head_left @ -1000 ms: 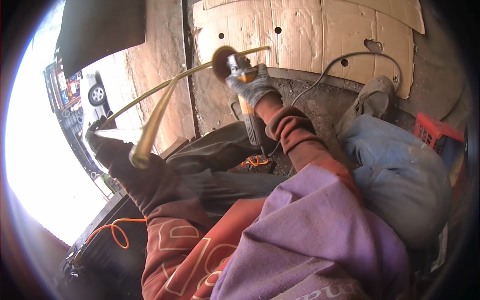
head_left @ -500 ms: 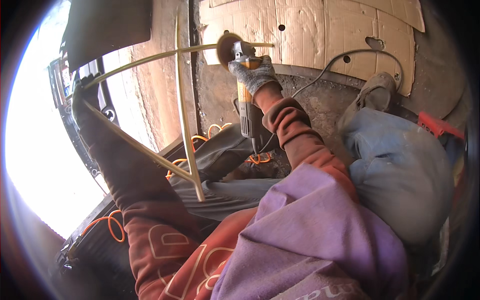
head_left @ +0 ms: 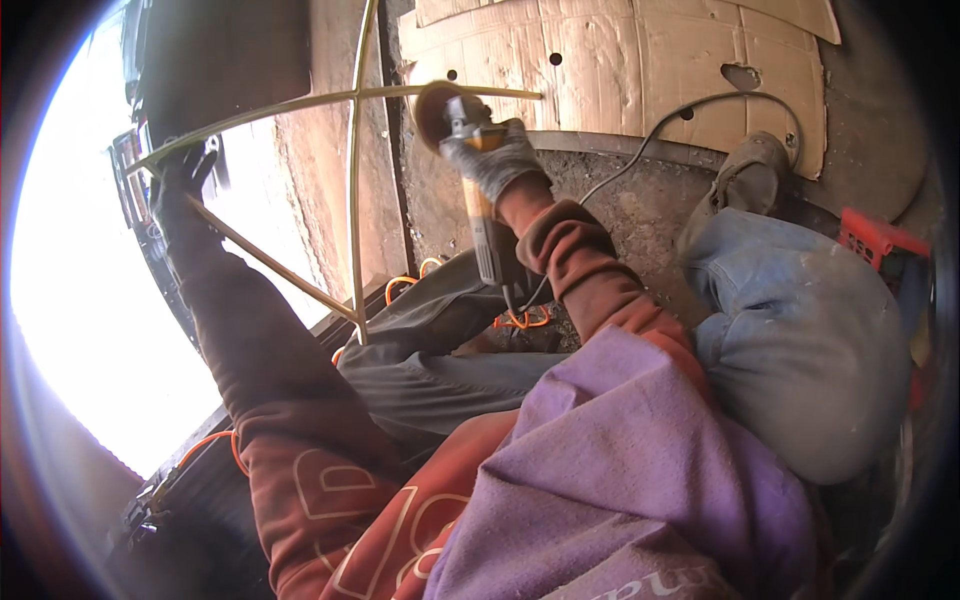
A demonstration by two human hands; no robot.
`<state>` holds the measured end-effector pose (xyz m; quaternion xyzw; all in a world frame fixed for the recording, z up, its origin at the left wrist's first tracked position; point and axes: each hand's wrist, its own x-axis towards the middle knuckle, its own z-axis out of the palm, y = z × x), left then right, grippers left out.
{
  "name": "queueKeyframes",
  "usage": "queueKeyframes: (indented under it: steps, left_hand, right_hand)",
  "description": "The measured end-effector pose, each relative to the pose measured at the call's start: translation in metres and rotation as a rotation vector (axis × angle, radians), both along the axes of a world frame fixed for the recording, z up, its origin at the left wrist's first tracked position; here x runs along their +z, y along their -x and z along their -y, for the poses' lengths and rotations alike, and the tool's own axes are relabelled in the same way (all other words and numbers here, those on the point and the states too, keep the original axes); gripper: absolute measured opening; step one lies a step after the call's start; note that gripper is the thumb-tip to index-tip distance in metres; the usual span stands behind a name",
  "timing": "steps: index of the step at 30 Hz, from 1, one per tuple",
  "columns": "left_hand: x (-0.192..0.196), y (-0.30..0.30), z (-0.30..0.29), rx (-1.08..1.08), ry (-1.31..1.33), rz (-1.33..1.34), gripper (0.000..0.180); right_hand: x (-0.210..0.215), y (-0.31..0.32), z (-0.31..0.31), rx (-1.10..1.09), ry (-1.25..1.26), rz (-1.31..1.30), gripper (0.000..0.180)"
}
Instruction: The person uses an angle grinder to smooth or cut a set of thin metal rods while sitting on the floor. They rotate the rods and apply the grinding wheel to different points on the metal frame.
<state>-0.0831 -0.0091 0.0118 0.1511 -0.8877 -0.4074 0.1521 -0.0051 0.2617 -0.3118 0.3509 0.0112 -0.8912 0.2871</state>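
Observation:
My right hand (head_left: 493, 160), in a grey knit glove, is wrapped around the head end of a yellow and black angle grinder (head_left: 488, 240). Its round disc (head_left: 432, 118) is beside the upper bar of a metal frame (head_left: 355, 200), made of thin, pale yellowish rods that cross and meet in a triangle. Whether the disc touches the bar I cannot tell. Far out to the left, my left hand (head_left: 182, 172), in a dark glove, grips the frame near its left corner; bright glare makes the fingers hard to see.
Flattened cardboard (head_left: 600, 70) with holes lies at the far side. The grinder's dark cord (head_left: 655, 130) loops over it. An orange cable (head_left: 520, 320) runs near my legs. To the right are a shoe (head_left: 755, 170), a jeans-clad knee (head_left: 800, 330) and a red plastic object (head_left: 875, 238).
The frame has shifted away from me and tilted, its lower end moving up and left. My right hand and the grinder have moved slightly left; my left hand has turned somewhat.

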Motion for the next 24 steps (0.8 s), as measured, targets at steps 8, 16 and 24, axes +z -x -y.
queueKeyframes:
  steps: [8,16,24]
  left_hand:
    - [0.009,0.022,0.0,-0.076,0.037,0.038,0.023]
    - [0.027,-0.026,0.03,0.147,-0.072,0.008,0.024]
    - [-0.003,-0.086,0.043,0.322,0.127,-0.18,0.023]
  right_hand:
    - [-0.055,-0.005,-0.041,0.268,-0.579,-0.07,0.069]
    - [0.004,0.006,-0.005,-0.086,-0.003,-0.219,0.069]
    - [-0.051,-0.011,-0.024,-0.271,0.458,0.517,0.047]
